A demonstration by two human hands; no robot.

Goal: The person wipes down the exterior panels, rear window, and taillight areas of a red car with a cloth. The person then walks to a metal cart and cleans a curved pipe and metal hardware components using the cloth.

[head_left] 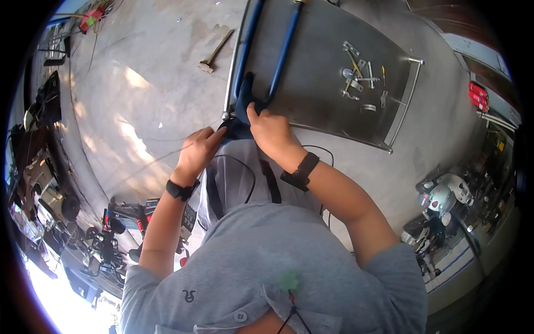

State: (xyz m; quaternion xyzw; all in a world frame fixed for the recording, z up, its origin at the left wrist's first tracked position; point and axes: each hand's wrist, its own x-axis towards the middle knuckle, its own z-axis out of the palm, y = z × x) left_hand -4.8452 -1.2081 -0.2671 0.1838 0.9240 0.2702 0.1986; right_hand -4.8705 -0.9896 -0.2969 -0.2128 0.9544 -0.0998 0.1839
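A dark blue cloth piece (243, 106) with finger-like ends, resembling a glove, lies over the near left corner of a grey metal table (322, 67). My left hand (198, 149) pinches its dark lower part between thumb and fingers, just off the table corner. From the other side, my right hand (271, 132) has its fingers curled against the same cloth, the index finger pointing forward. Beyond the cloth, two long blue tubes (285, 47) run along the left side of the tabletop. Their near ends are partly hidden by the cloth.
Several loose metal brackets and fittings (356, 78) lie on the table's right half. A wooden-handled hammer (214, 53) rests on the concrete floor at left. Metal rails edge the table. A scooter (442, 195) stands at right, and dark machinery (103, 250) at lower left.
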